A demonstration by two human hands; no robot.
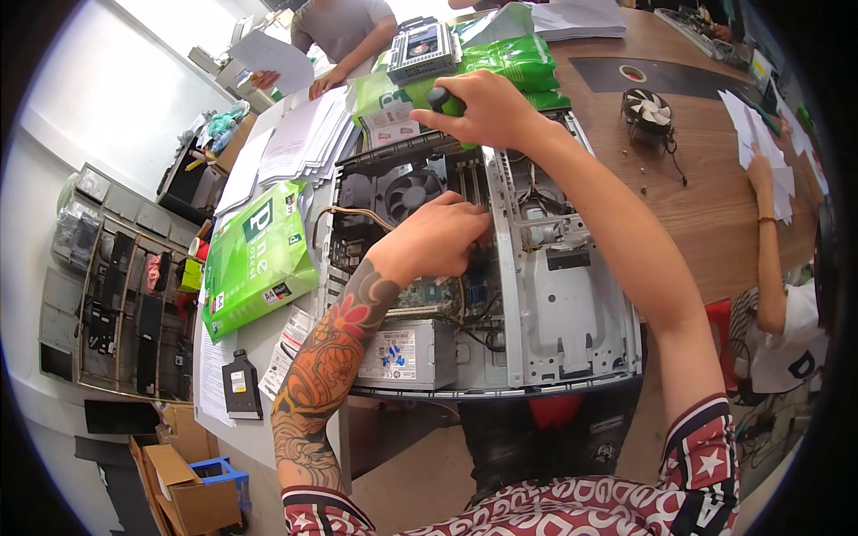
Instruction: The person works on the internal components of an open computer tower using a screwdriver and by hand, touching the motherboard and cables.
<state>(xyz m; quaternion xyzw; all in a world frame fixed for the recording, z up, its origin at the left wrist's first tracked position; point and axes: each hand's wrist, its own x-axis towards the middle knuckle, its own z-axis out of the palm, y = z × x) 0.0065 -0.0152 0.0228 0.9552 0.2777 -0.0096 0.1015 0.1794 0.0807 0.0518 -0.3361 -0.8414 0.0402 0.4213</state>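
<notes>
An opened desktop computer case (500, 268) lies on its side in front of me. My left hand (440, 237) reaches into it beside the memory slots, its fingers curled downward and their tips hidden. Above the far edge of the case, my right hand (490, 107) grips the dark green and black handle of a screwdriver (446, 102); its shaft is out of sight. A black cooling fan (410, 193) sits in the case, left of the slots. On the near power supply (402, 355) lie several small blue pieces (392, 356).
Green paper packs (259, 259) and loose sheets (299, 143) lie to the left and behind. A drive unit (422, 49) rests on the far pack. On the right are a loose fan (648, 114), a tape roll (633, 73) and screws. Other people (344, 36) work nearby.
</notes>
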